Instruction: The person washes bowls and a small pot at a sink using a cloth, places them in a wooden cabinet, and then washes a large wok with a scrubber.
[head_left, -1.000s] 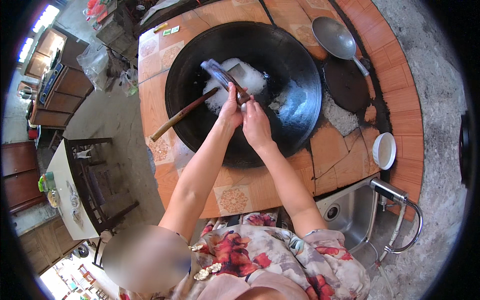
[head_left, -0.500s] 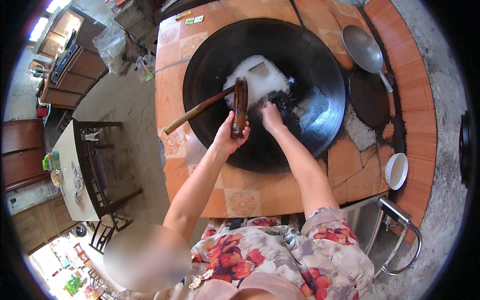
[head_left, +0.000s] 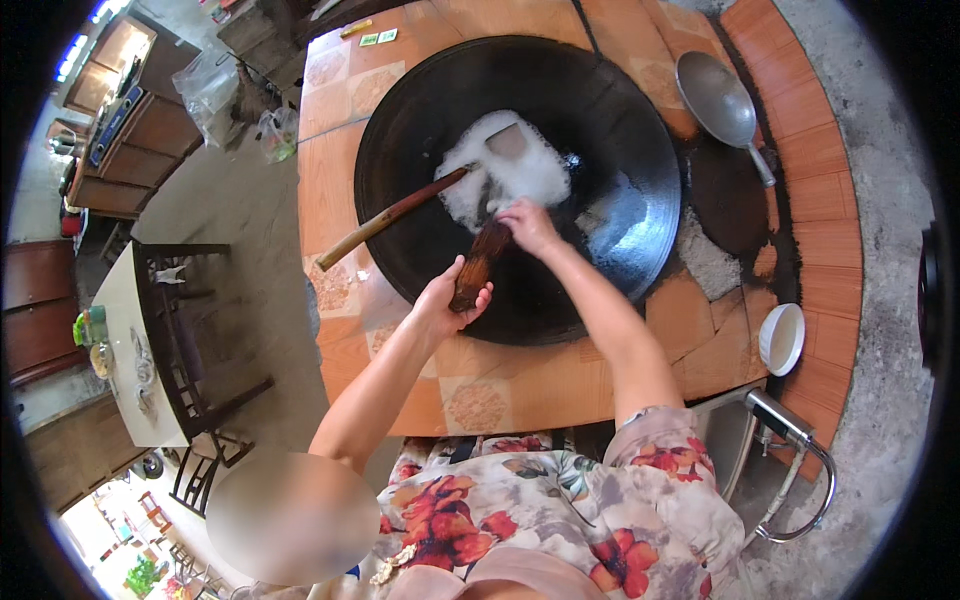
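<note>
My left hand [head_left: 446, 298] is wrapped round the lower end of a dark brown wok brush [head_left: 477, 268], a tight bundle of stiff fibres, held tilted over the near side of a big black wok [head_left: 612, 110]. My right hand [head_left: 530, 226] meets the brush's far end with bent, closed fingers; what is between them cannot be made out. White foamy water [head_left: 545, 172] lies in the wok's bottom. A spatula with a wooden handle [head_left: 392, 218] leans on the wok's left rim, its grey blade partly sunk in the foam.
The wok is set in an orange tiled stove top [head_left: 480, 395]. A metal ladle [head_left: 718, 98] lies at the far right, a white bowl [head_left: 781, 338] at the near right. A curved metal tap [head_left: 826, 480] stands at the lower right. A table [head_left: 135, 340] is at the left.
My right hand has come up from the foam to the brush's end. The brush has turned, its far end now leaning right and lower. The view has shifted slightly.
</note>
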